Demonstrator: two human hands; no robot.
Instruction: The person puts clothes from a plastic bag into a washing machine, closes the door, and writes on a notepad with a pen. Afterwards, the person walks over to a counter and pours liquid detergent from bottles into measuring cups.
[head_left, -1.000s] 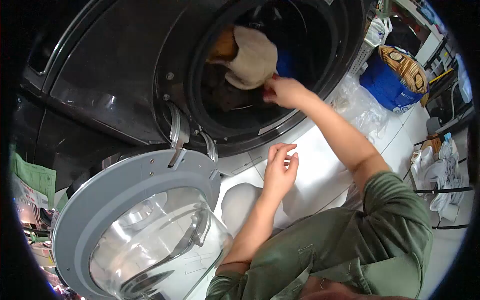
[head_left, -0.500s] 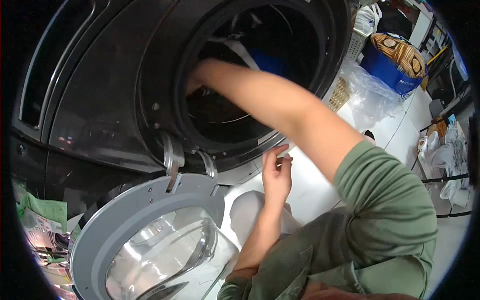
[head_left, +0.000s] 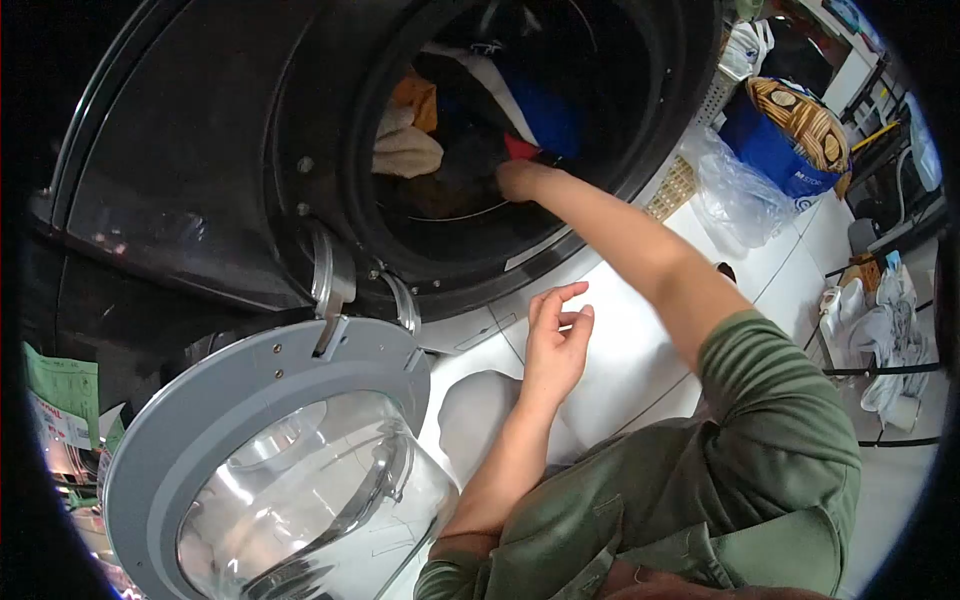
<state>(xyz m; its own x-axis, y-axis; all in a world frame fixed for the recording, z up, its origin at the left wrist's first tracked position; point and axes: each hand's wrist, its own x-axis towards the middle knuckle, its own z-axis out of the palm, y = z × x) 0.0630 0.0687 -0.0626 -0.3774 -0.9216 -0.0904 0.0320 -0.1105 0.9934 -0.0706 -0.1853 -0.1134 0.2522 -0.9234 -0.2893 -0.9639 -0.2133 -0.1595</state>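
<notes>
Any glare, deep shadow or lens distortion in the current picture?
Head view: glare streaks the clear door; head view: the drum is deep in shadow, dimming the right hand; head view: black corners and curved edges suggest a wide-angle lens.

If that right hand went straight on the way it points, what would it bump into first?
Probably the cream cloth or the orange cloth beside it: the right hand points that way inside the drum. The area between is too dark to rule out something nearer, and depth is unclear.
</notes>
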